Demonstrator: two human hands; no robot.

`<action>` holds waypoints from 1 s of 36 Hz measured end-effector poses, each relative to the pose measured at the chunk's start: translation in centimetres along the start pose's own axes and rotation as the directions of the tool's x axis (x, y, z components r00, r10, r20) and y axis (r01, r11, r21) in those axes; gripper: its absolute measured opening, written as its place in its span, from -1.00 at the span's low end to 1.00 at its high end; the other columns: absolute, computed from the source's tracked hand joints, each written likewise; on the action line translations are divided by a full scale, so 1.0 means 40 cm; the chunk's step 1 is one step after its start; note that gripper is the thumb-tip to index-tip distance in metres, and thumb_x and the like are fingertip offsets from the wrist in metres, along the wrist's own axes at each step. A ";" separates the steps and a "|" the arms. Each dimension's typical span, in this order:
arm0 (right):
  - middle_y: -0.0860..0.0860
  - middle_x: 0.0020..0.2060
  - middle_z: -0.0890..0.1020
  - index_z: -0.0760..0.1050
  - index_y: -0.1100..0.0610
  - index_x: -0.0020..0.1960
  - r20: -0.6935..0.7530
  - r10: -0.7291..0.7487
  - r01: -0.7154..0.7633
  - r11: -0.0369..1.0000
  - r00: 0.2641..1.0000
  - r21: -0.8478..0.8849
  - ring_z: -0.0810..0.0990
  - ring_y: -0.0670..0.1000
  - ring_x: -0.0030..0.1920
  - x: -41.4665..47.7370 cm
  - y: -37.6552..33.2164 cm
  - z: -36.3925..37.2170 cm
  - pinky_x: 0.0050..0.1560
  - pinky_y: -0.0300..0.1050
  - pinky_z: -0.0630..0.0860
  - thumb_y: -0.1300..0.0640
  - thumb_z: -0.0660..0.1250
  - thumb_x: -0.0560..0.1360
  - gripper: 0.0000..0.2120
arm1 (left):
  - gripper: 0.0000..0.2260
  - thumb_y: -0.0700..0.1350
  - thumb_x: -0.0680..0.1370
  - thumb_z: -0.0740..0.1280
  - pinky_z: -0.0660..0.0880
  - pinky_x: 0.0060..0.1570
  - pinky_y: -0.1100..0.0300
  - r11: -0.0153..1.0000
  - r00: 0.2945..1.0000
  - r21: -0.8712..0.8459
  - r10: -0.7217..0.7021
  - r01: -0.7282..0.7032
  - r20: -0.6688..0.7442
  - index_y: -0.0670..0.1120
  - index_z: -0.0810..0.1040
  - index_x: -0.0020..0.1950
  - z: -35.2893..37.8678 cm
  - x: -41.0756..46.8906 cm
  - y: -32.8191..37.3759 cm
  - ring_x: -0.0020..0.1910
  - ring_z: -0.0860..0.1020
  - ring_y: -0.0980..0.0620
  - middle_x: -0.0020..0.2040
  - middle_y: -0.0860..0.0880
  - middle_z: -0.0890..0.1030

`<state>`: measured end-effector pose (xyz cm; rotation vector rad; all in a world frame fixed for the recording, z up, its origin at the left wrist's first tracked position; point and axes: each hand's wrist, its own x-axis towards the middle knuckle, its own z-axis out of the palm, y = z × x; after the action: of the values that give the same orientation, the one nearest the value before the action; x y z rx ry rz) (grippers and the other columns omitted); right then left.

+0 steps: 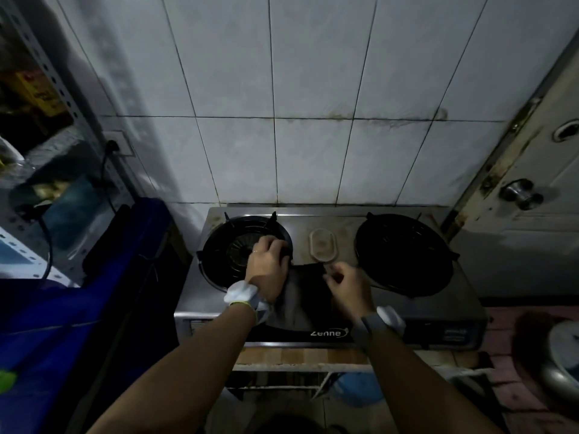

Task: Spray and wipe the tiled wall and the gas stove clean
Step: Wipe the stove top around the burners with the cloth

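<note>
A steel two-burner gas stove point(463, 296) stands against the white tiled wall point(313, 89), whose grout lines carry brown stains. A dark cloth point(305, 292) lies spread on the stove's middle, between the left burner point(228, 245) and the right burner point(404, 252). My left hand point(266, 264) grips the cloth's left corner at the rim of the left burner. My right hand point(344, 283) pinches the cloth's right edge. A small oval lid point(322, 249) sits just behind the cloth.
A blue bag point(94, 308) hangs left of the stove below a metal rack point(37, 73) with a wall socket point(114, 145) and cable. A door with a round knob point(520, 192) stands at the right. A blue gas cylinder point(354, 389) sits under the stove.
</note>
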<state>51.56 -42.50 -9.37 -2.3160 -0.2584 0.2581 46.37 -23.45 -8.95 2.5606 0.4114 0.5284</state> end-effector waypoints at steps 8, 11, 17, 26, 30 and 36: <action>0.04 -0.01 0.68 0.60 0.07 0.12 -0.051 -0.037 0.040 0.998 0.998 0.043 0.64 0.06 0.00 -0.020 0.066 -0.007 0.04 0.01 0.59 0.17 0.36 0.53 -0.82 | -0.61 0.04 0.60 0.16 0.47 0.26 -0.16 0.962 0.957 0.107 0.230 -0.251 0.177 -0.10 0.55 0.33 0.181 -0.154 0.024 0.30 0.51 -0.23 0.33 -0.17 0.53; 0.00 0.03 0.67 0.59 0.05 0.14 -0.026 -0.072 0.073 0.996 0.997 0.042 0.63 0.00 0.04 -0.021 0.072 -0.008 0.06 -0.04 0.58 0.16 0.33 0.56 -0.82 | -0.53 0.09 0.63 0.06 0.26 0.44 -0.18 0.952 0.957 0.238 0.129 -0.193 0.260 -0.01 0.36 0.51 0.225 -0.196 0.038 0.52 0.28 -0.14 0.52 -0.10 0.35; -0.05 0.03 0.64 0.57 0.01 0.18 0.055 -0.197 0.197 0.980 0.979 0.001 0.59 -0.07 0.03 0.000 0.095 -0.019 0.00 -0.28 0.43 0.16 0.32 0.54 -0.77 | -0.47 0.19 0.62 0.06 0.14 0.47 -0.02 0.859 0.904 0.348 0.256 -0.375 0.342 0.08 0.20 0.58 0.177 -0.223 -0.043 0.52 0.27 -0.05 0.56 -0.01 0.27; -0.04 0.03 0.64 0.60 0.05 0.13 0.017 -0.299 0.299 0.954 0.954 0.009 0.57 -0.11 -0.01 0.037 0.130 -0.039 -0.02 -0.24 0.49 0.20 0.32 0.52 -0.79 | -0.43 0.15 0.59 -0.03 0.03 0.52 -0.10 0.930 0.947 0.362 -0.163 0.054 0.278 0.01 0.23 0.58 0.263 -0.140 0.138 0.58 0.11 -0.08 0.59 -0.04 0.19; 0.00 0.05 0.60 0.58 0.06 0.14 0.075 -0.345 0.350 0.935 0.935 -0.056 0.55 -0.03 0.06 0.056 0.155 -0.058 0.05 -0.25 0.44 0.18 0.31 0.53 -0.80 | -0.46 0.14 0.61 0.05 0.19 0.48 -0.15 0.923 0.886 0.270 0.134 -0.275 0.444 -0.02 0.27 0.55 0.298 -0.148 0.186 0.56 0.16 -0.10 0.56 -0.07 0.28; 0.03 0.13 0.58 0.58 0.09 0.20 0.089 -0.420 0.428 0.898 0.903 -0.099 0.53 0.02 0.14 0.064 0.180 -0.077 0.16 -0.19 0.43 0.21 0.34 0.50 -0.72 | -0.44 0.23 0.61 0.01 0.13 0.50 -0.08 0.914 0.909 0.330 0.087 -0.236 0.408 0.08 0.18 0.59 0.205 -0.169 0.028 0.57 0.13 -0.01 0.58 0.01 0.21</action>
<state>55.59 -48.83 -12.78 -2.2960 -0.8205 0.0991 44.23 -30.23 -16.92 2.9960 0.1623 -0.0201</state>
